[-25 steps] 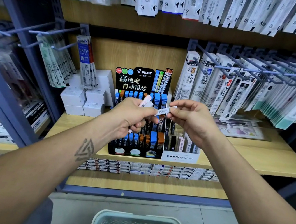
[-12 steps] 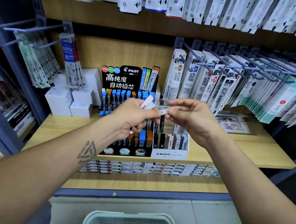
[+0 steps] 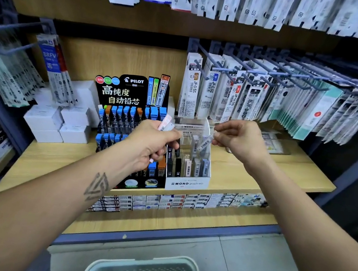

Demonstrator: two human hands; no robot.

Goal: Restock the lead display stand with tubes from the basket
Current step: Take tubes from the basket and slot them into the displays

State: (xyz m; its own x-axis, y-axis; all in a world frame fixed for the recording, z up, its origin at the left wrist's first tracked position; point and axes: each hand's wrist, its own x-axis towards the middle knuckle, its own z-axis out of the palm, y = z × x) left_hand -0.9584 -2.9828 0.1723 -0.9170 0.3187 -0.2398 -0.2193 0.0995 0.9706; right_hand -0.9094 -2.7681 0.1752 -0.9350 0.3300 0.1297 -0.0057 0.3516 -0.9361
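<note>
I see R hand (image 3: 238, 141) pinching a lead tube (image 3: 205, 142) tilted over the MONO display stand (image 3: 187, 183); L hand (image 3: 151, 145) grips pale tubes (image 3: 166, 123) beside it, basket (image 3: 144, 269) below.

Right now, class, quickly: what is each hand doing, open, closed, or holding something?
Left hand: closed, holding a bunch of lead tubes.
Right hand: closed, pinching a single lead tube over the white MONO stand.
</note>
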